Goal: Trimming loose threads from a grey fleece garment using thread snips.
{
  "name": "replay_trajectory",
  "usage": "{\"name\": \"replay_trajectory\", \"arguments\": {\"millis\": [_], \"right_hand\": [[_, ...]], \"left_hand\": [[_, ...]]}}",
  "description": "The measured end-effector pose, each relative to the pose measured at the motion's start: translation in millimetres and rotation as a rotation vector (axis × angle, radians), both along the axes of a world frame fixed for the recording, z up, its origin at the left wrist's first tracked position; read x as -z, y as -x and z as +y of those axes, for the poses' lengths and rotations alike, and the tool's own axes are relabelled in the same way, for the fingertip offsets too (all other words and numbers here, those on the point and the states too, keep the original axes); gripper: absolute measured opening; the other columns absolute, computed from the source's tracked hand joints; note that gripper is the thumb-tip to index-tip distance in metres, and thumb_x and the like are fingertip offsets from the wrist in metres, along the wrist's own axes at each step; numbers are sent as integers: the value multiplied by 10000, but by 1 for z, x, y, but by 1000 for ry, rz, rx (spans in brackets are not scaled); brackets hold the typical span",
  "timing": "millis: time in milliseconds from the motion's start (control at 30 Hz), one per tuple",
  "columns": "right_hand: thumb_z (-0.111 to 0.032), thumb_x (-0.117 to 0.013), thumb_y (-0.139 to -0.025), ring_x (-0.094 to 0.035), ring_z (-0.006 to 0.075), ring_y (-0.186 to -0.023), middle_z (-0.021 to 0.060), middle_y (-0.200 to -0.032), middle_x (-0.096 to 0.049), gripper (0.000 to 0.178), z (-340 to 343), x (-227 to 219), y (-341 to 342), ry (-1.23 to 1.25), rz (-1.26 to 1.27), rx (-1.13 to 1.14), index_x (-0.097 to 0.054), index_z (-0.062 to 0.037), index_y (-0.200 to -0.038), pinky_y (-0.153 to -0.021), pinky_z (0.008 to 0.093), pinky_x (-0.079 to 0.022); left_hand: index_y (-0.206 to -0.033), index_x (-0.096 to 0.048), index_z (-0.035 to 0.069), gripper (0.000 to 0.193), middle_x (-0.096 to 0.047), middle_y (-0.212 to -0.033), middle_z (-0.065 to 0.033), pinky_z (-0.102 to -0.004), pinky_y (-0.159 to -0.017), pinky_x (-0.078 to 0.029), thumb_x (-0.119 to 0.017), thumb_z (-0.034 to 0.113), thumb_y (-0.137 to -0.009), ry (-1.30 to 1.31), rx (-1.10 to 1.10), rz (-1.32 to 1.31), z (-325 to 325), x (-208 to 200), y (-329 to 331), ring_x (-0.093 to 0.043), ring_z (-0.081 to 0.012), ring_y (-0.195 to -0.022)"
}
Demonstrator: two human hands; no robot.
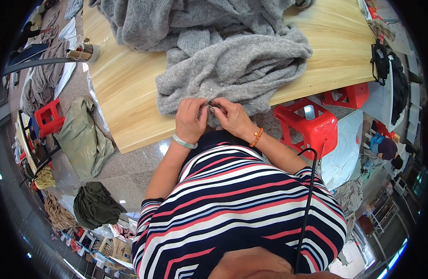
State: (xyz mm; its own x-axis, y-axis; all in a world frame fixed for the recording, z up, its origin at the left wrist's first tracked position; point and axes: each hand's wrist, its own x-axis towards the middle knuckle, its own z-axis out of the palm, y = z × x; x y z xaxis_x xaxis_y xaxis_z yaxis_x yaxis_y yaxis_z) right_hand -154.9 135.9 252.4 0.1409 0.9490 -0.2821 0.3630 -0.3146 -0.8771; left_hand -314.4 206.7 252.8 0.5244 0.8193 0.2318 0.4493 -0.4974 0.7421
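Observation:
A grey knitted garment [241, 60] lies bunched on the wooden table, its near end at the front edge under my fingers. My left hand [190, 118], with a pale bangle at the wrist, pinches with its fingertips at the garment's near edge; what they hold is too small to make out. Close beside it, almost touching, my right hand [233, 120] is closed around a small dark tool with a metal tip [214, 104]. That tip points toward the left fingertips. An orange bead bracelet [256, 137] circles my right wrist.
More grey knitwear [176, 18] is heaped on the far side of the wooden table [125, 102]. A round container [87, 52] stands at its left edge. Red stools [311, 128] sit at the right, and a black cable [310, 195] hangs over my right side. Dark green cloth [95, 204] lies at lower left.

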Motion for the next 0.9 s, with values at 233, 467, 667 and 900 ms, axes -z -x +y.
{"name": "replay_trajectory", "arguments": {"millis": [233, 467, 667, 900], "right_hand": [[-175, -573, -919, -657, 404, -778, 207, -838, -669, 212, -2, 7, 8, -107, -145, -10, -589, -62, -1098, -664, 483, -519], [-179, -571, -921, -656, 416, -781, 218, -849, -671, 206, -4, 19, 14, -111, -159, 23, -600, -57, -1085, -673, 495, -523], [-179, -566, -925, -658, 416, -798, 217, -880, -677, 202, -4, 23, 16, -64, -151, 10, -607, -55, -1078, -693, 495, -530], [-185, -551, -934, -662, 415, -812, 208, -913, -684, 211, -2, 16, 17, -24, -219, -16, -600, -51, -1089, -708, 501, -533]], "left_hand": [[-872, -634, 32, 147, -611, -819, -112, -397, -708, -468, -726, 57, -761, 110, -148, 34, -5, 4, -10, -588, -313, -794], [-870, -599, 40, 101, -580, -826, -117, -427, -726, -440, -663, 48, -793, 75, -218, 164, -6, 23, -14, -563, -331, -811], [-901, -556, 37, 101, -546, -876, -144, -444, -760, -409, -609, 35, -815, 48, -170, 177, -4, 33, -11, -517, -358, -846], [-904, -522, 6, 117, -521, -962, -185, -468, -840, -388, -576, 10, -800, -197, -146, 193, -1, 21, -20, -477, -379, -928]]}}
